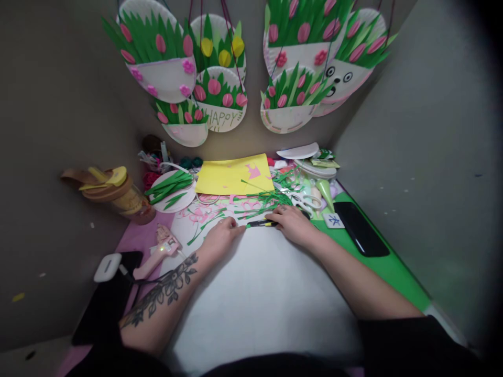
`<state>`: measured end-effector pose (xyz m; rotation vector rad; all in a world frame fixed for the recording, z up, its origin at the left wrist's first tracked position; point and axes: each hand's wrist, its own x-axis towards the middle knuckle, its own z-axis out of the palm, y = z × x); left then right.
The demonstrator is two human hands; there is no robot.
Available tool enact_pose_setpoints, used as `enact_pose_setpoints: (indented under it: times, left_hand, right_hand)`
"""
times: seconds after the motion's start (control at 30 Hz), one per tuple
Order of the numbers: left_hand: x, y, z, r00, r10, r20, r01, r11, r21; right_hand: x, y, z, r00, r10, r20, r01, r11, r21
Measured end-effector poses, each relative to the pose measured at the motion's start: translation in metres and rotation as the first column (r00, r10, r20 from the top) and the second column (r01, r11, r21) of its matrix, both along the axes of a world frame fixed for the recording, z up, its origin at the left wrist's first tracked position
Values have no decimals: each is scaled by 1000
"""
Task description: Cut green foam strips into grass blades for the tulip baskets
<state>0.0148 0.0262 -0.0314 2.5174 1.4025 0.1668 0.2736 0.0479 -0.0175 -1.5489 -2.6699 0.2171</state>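
My right hand (293,222) rests knuckles-up on a white sheet (259,293) and is closed round the back end of a black and yellow pen-like tool (260,223). The tool lies level and its tip points left. My left hand (220,236) lies on the sheet with its fingers curled, and the fingertips pinch a small green paper piece (248,226) just at the tool's tip. A pile of green paper strips (262,201) is spread right behind both hands.
A yellow paper sheet (234,175) lies behind the strips. At left are a paper plate with green leaves (173,189), a pink glue gun (159,256) and a tape dispenser (118,191). White scissors (308,201) and a black phone (359,228) lie right. Decorated paper plates (220,99) hang on the wall.
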Motion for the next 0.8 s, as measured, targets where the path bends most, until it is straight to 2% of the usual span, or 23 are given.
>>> enact_pose_setpoints:
  times: [0.37,0.8]
  left_hand:
    - [5,-1,1,996,86,28,-84,995,-55]
    - [7,-1,-2,982,183,40,-179,979,-99]
  right_hand:
    - [-8,-7,11,997,22,68,-20,999,-29]
    - [-2,-11,18,995,52,85,-47,997,-67]
